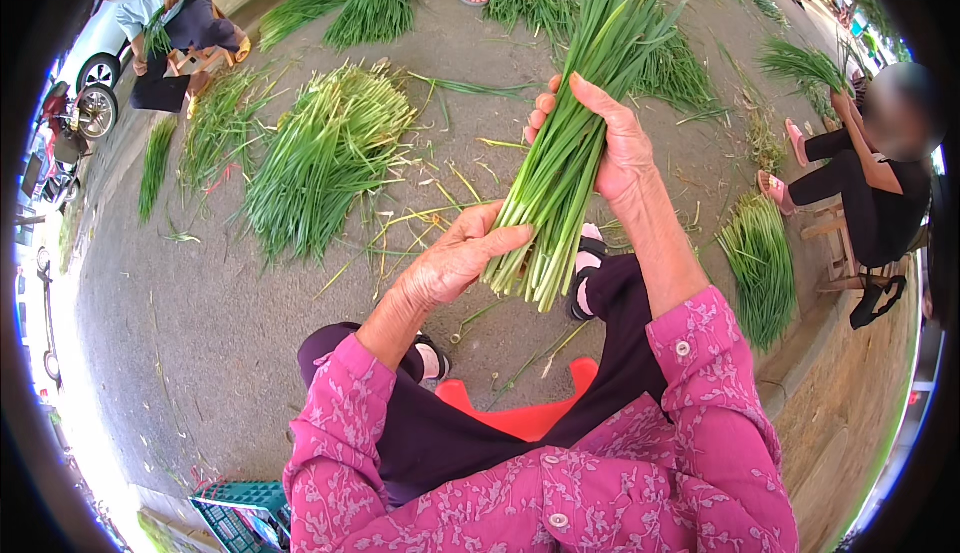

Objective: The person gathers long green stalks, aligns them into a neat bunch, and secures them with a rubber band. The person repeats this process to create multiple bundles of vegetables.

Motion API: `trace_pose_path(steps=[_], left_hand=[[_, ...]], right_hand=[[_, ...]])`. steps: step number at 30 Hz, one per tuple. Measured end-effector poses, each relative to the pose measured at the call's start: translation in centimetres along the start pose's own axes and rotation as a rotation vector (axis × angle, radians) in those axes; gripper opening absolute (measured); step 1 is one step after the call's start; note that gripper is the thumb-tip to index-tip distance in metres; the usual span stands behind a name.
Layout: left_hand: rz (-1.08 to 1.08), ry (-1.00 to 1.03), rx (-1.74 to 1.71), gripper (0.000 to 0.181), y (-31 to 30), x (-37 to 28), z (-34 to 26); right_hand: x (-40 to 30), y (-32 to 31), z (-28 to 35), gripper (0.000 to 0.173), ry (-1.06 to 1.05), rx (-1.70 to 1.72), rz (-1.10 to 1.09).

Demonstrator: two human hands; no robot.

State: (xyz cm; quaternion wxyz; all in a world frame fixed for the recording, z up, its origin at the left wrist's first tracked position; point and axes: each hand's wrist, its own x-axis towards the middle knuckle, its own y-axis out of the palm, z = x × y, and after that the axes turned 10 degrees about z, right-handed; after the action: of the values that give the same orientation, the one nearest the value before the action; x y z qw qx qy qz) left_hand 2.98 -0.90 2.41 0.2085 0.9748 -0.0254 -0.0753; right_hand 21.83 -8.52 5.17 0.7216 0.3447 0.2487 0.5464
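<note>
Both of my hands hold one bunch of long green leafy stalks, which look like garlic chives (574, 140). My left hand (469, 253) grips the pale cut ends, thumb laid across them. Higher up, my right hand (600, 129) wraps around the green part, its fingertips showing on the far side. The bunch slants, cut ends toward me and leaf tips away. On the ground to the left lies a large pile of the same stalks (322, 163), pale ends pointing away. Loose yellowish stalks (420, 223) are scattered beside my left hand.
A red plastic stool (517, 418) shows between my knees. A green plastic crate (244, 504) stands at lower left. More bundles lie near right (761, 268) and at the far side (375, 9). Seated people holding stalks are at right (847, 170) and upper left (187, 20). A motorcycle (67, 137) stands left.
</note>
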Motion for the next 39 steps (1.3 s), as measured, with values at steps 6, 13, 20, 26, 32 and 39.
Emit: trace_pose_path(steps=[6,13,20,26,32,39], left_hand=[[-0.019,0.029,0.094,0.05,0.5,0.2,-0.2],[0.147,0.046,-0.292,0.072,0.7,0.7,1.0],[0.41,-0.049,-0.167,0.091,-0.3,0.9,2.5],[0.244,-0.001,-0.334,0.058,0.3,0.8,3.5],[0.014,-0.029,-0.192,0.039,1.1,-0.1,2.5],[-0.145,0.041,-0.056,0.041,1.8,-0.3,1.3]], right_hand=[[-0.1,0.3,-0.4,0.021,0.002,-0.013,0.023],[-0.5,2.2,-1.8,0.02,-0.075,-0.02,0.102],[-1.6,3.3,-1.4,0.023,0.028,-0.216,0.216],[-1.7,3.1,-1.7,0.031,0.084,-0.346,0.268],[-1.7,3.6,-1.6,0.056,0.049,-0.416,0.264],[-1.5,3.5,-1.6,0.06,0.089,-0.274,0.229]])
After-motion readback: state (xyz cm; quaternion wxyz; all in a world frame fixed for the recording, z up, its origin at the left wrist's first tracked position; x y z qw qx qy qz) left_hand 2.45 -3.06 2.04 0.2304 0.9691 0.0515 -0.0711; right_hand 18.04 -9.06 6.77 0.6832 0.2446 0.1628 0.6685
